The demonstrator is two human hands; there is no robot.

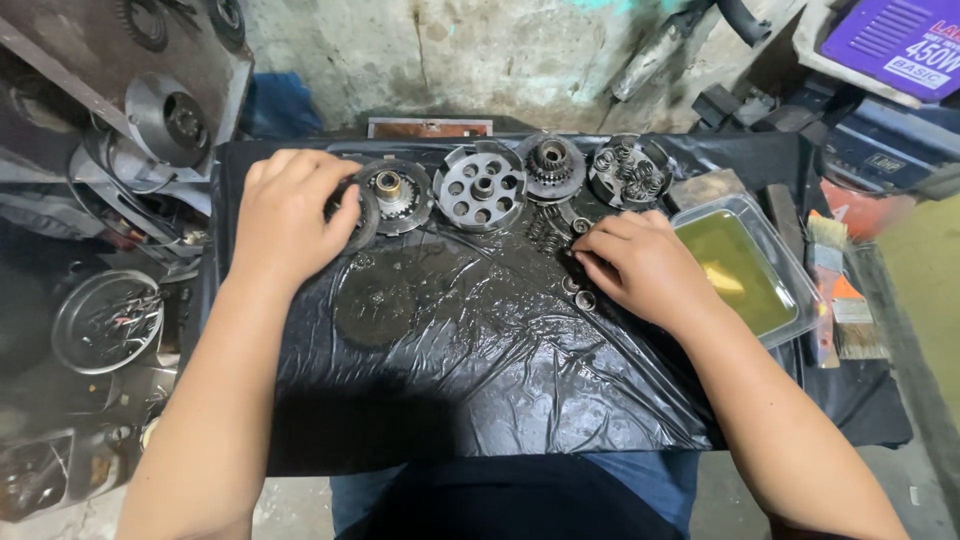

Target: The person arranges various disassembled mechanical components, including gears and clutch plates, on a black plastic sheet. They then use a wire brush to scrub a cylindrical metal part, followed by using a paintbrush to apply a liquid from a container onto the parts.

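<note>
1. Hands work over a black plastic sheet (480,370) wet with oil; the left hand (290,215) is curled around a dark ring (367,215), thumb on its near edge and fingers over the far side, so it is grasping the ring

2. Just right of that grip, touching or nearly touching the ring, sits a round hub (395,193) with a brass centre; further right along the same row lie a drilled plate (484,188), a toothed gear (551,164) and a spring plate (629,170)

3. Right hand (640,265) lies palm down with its fingertips pinched together at small parts on the sheet; whether it has one between the fingers or only presses on them I cannot tell

4. Just below those fingertips lie two small washers (580,292); above them are loose springs (545,230) and one more small ring (581,225)

5. Right of the right wrist stands a clear tray (775,250) of yellow-green fluid, with brushes (830,290) beyond it

6. Risk, as I judge it: the oily sheet and oily fingers give little hold, so the ring could slip from the left grip and knock the hub

7. Small washers could skid from under the right fingertips and slide into the creases of the sheet or off its near edge

8. Right forearm is near the tray rim; a wide sweep of the elbow could tip or slop the fluid
</note>
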